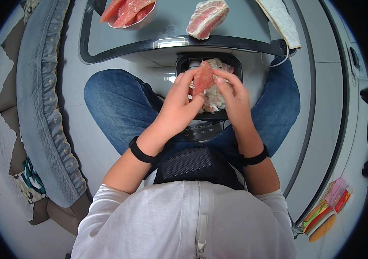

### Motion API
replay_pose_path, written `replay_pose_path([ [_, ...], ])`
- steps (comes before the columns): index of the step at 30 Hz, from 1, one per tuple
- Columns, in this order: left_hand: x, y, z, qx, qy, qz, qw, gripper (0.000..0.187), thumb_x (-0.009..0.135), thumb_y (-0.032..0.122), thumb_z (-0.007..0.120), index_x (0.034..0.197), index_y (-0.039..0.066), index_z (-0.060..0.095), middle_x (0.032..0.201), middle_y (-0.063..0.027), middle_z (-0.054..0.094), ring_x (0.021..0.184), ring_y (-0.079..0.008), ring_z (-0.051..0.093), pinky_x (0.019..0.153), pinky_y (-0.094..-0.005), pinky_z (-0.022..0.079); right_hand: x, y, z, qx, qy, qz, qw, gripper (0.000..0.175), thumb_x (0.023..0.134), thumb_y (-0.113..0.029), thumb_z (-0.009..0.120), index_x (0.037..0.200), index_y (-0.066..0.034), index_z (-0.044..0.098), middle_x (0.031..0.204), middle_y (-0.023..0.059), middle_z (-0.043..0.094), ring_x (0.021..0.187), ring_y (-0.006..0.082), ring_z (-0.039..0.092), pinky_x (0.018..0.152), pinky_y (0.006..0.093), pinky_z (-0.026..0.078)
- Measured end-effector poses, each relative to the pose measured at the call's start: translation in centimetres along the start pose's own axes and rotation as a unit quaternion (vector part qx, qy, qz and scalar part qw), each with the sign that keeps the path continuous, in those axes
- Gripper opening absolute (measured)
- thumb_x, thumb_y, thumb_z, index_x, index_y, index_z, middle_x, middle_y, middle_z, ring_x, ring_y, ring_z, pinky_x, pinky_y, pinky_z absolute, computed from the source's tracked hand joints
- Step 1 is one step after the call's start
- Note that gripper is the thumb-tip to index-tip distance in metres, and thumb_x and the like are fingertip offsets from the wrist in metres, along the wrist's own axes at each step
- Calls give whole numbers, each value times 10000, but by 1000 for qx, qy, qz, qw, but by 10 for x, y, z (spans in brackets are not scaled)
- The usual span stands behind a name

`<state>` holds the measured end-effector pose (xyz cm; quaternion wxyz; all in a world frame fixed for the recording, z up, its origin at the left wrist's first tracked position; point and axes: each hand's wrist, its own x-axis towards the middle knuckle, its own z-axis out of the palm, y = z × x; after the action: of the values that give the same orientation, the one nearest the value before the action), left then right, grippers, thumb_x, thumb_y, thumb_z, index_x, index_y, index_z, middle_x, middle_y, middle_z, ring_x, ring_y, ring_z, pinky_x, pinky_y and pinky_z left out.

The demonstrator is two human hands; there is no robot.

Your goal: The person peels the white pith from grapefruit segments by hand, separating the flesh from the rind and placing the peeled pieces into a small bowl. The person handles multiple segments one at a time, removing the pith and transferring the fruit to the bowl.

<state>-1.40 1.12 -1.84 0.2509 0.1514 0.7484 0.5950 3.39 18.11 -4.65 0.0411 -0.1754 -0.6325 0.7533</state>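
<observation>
A peeled segment of red pomelo flesh (203, 78) is held over a black waste bin (239, 69). My left hand (181, 100) grips it from the left side, thumb at its lower end and fingers along its upper left edge. At the right edge, the fingertips of my right hand (234, 92) pinch the segment; what exactly lies between them is partly hidden. Below both hands, pale membrane and peel scraps (214, 98) fill much of the bin.
On the grey glass-topped table (171, 19), a white bowl (140, 23) holds several peeled pomelo pieces (129, 13). A pomelo chunk with white membrane (207, 19) rests near its front edge. A white cloth (281, 22) hangs at right. A sofa (41, 106) stands left.
</observation>
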Motion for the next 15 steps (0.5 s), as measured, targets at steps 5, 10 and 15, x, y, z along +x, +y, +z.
replay_pose_path([
  [5,-7,9,7,-6,-9,17,1000,544,989,40,617,1509,84,462,1265,-113,523,1143,-181,558,812,-290,572,-7,-24,13,269,-110,185,939,574,1112,-501,336,1467,-70,469,1382,117,578,1223,244,606,1060,374,475],
  [10,-1,10,-1,-13,-5,68,998,491,997,51,634,1473,57,513,1262,-108,540,1026,-141,614,836,-282,576,-3,-29,11,404,-107,198,886,669,1116,-529,196,1487,-17,416,1389,186,554,1299,297,554,1114,429,435],
  [15,1,11,3,-90,29,-31,995,458,963,16,674,1396,29,526,1149,-65,596,938,-118,625,848,-281,541,-3,-31,9,438,-147,210,861,781,1089,-606,169,1548,5,330,1477,207,492,1377,331,499,1172,457,379],
])
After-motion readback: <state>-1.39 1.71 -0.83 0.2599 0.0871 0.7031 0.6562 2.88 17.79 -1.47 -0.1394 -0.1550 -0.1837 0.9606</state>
